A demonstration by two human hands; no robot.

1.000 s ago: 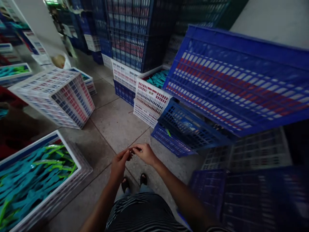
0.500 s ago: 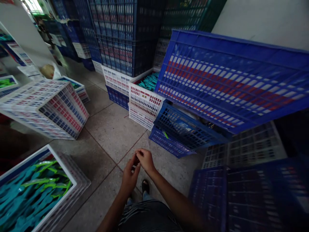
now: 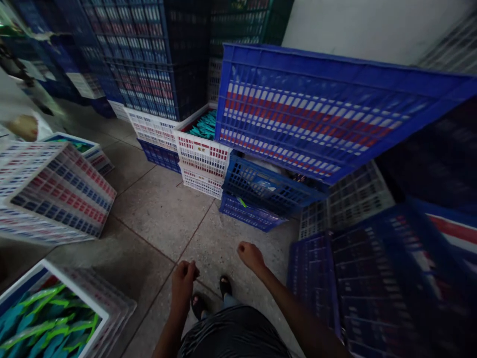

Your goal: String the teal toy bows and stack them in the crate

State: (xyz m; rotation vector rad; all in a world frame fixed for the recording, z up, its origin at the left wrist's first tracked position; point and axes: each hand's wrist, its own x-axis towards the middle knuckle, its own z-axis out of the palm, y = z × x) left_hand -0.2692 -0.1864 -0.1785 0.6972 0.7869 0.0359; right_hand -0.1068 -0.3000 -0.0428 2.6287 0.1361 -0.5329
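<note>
My left hand (image 3: 184, 279) hangs over the tiled floor with its fingers curled in, and nothing shows in it. To its right, my right hand (image 3: 252, 256) is closed in a loose fist, also with nothing visible in it. The two hands are apart and touch no crate. Nearest the left hand is a white crate (image 3: 76, 311) at the lower left, filled with teal and bright green pieces. Beyond the right hand stands a low purple-blue crate (image 3: 250, 214), with a darker blue crate (image 3: 261, 183) tilted on top of it.
A large blue crate (image 3: 298, 112) leans out above the tilted one. White crates (image 3: 203, 161) with teal pieces stand behind, beside tall dark blue stacks (image 3: 137, 64). A white crate (image 3: 63, 194) sits tilted at left. Dark blue crates (image 3: 313, 283) line the right side.
My hands were together with fingers touching; now they have separated, the right hand moving right and the left hand lower left. The view has turned to the right.
</note>
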